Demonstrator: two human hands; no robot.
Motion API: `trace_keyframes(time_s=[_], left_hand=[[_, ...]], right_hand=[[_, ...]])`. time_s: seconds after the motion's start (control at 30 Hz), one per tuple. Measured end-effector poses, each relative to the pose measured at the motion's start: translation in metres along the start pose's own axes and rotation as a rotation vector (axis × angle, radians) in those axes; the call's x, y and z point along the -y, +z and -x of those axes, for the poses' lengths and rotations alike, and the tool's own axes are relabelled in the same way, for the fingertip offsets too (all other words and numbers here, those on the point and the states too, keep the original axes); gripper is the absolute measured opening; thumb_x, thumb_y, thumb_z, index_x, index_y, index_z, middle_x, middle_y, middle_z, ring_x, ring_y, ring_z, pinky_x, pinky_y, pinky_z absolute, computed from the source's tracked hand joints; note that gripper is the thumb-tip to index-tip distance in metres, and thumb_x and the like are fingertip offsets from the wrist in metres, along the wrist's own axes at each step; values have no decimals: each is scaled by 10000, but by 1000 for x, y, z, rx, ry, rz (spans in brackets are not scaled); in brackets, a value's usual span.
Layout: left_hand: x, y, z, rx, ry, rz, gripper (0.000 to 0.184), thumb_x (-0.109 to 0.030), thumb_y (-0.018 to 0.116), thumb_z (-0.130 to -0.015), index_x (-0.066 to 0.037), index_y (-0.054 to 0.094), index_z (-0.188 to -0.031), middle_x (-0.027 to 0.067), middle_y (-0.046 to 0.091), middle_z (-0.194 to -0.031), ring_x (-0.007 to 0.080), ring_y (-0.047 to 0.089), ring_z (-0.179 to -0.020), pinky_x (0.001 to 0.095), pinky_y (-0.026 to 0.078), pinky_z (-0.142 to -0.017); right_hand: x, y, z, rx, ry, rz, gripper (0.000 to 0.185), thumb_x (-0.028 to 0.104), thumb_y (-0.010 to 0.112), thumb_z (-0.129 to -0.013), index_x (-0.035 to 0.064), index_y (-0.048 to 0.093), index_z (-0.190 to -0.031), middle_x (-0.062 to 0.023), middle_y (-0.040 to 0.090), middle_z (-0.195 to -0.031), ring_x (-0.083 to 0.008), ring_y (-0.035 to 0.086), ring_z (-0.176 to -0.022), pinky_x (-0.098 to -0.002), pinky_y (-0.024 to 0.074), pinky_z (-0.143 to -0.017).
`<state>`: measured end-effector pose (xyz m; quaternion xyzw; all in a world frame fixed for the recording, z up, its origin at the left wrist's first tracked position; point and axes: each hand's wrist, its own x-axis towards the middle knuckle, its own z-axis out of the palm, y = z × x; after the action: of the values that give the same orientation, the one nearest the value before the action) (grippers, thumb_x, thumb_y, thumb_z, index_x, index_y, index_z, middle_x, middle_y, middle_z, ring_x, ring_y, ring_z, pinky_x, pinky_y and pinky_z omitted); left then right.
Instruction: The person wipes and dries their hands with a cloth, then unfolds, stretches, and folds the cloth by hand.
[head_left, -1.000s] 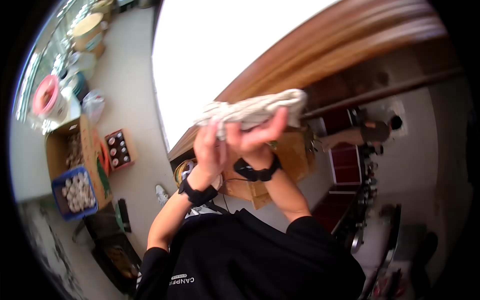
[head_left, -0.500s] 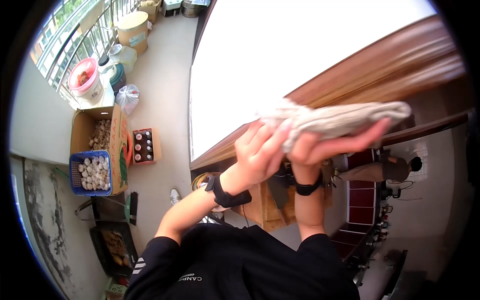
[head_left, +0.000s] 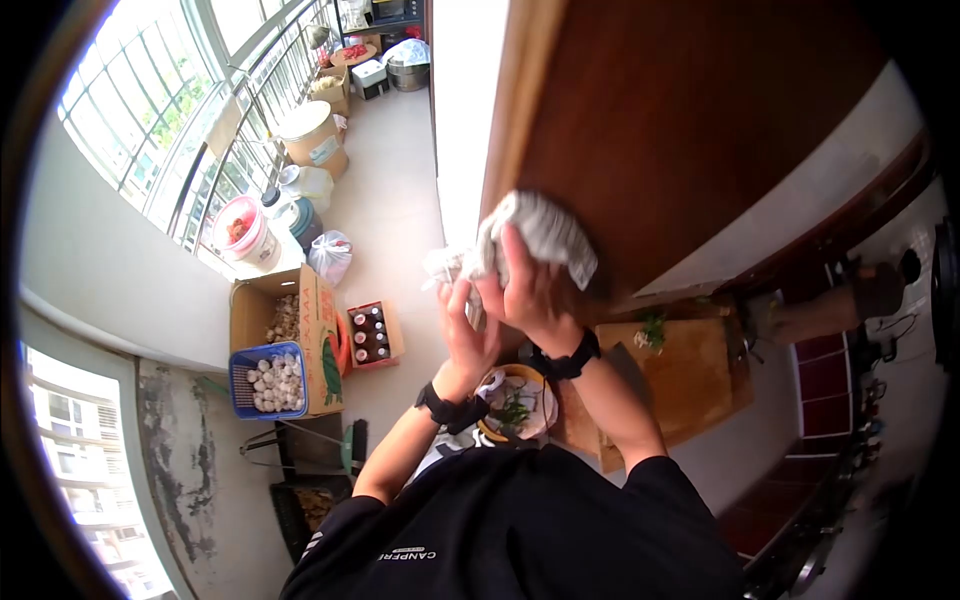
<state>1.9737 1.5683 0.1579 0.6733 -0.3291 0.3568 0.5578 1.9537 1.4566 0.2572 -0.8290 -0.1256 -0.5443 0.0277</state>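
A pale striped cloth (head_left: pixel 548 236) is bunched up in front of me, near the edge of a dark brown wooden panel (head_left: pixel 690 150). My right hand (head_left: pixel 532 298) is closed on it, thumb and fingers pressed into the folds. Just to the left and a little lower, my left hand (head_left: pixel 468 335) pinches the cloth's trailing end, with the fingertips partly hidden by the fabric. Both wrists wear dark bands. Whether the cloth touches the panel I cannot tell.
Below my hands is a round basin (head_left: pixel 515 400) with greens. A wooden chopping board (head_left: pixel 690 375) with herbs lies to the right. Leftward stand a bottle crate (head_left: pixel 373 335), a blue basket of garlic (head_left: pixel 268 380), a cardboard box (head_left: pixel 322 340) and buckets. Another person (head_left: pixel 850 305) stands far right.
My hands and the cloth have moved left and come closer together. The cloth, stretched out sideways before, is now bunched. The view has turned, bringing the basin and chopping board into sight.
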Motion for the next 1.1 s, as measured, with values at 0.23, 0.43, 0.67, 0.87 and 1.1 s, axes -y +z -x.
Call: trace_keyframes(time_s=[0.23, 0.43, 0.67, 0.87, 1.1], left_hand=[[-37, 0, -61, 15, 397, -115, 614, 110, 721, -774, -15, 451, -1311, 233, 531, -1252, 388, 573, -1127, 491, 443, -1017], [-12, -2, -19, 106, 315, -81, 518, 81, 734, -740, -65, 500, -1178, 204, 543, -1172, 381, 557, -1078, 467, 445, -957], [-2, -60, 40, 302, -336, 98, 348, 61, 728, -823, -44, 503, -1068, 83, 506, -1096, 197, 506, -1054, 325, 393, -991], [23, -98, 65, 188, -704, 97, 121, -8, 652, -956, -35, 541, -995, 9, 518, -953, 100, 489, -897, 239, 409, -850], [31, -120, 93, 3, -964, 297, 443, 41, 660, -913, -39, 500, -1318, 61, 622, -1132, 137, 605, -1041, 271, 478, -929]], right_hand=[[-34, -26, -36, -274, 312, -84, 815, 362, 677, -860, 25, 360, -1532, -180, 616, -1188, -348, 547, -1025, -492, 378, -892], [-9, 17, 53, -202, 502, -168, 728, 260, 724, -805, 8, 455, -1433, -129, 670, -969, -335, 615, -892, -495, 439, -804], [32, -4, 107, -38, 562, -330, 436, 66, 728, -789, 45, 595, -1204, -94, 683, -924, -295, 646, -806, -453, 479, -708], [62, -37, 122, -15, 558, -590, 380, -49, 718, -726, 69, 639, -1078, -74, 594, -810, -283, 597, -733, -395, 498, -686], [84, -90, 134, 170, 511, -818, 380, -71, 733, -708, 61, 658, -1057, -60, 570, -727, -265, 547, -655, -382, 446, -631]])
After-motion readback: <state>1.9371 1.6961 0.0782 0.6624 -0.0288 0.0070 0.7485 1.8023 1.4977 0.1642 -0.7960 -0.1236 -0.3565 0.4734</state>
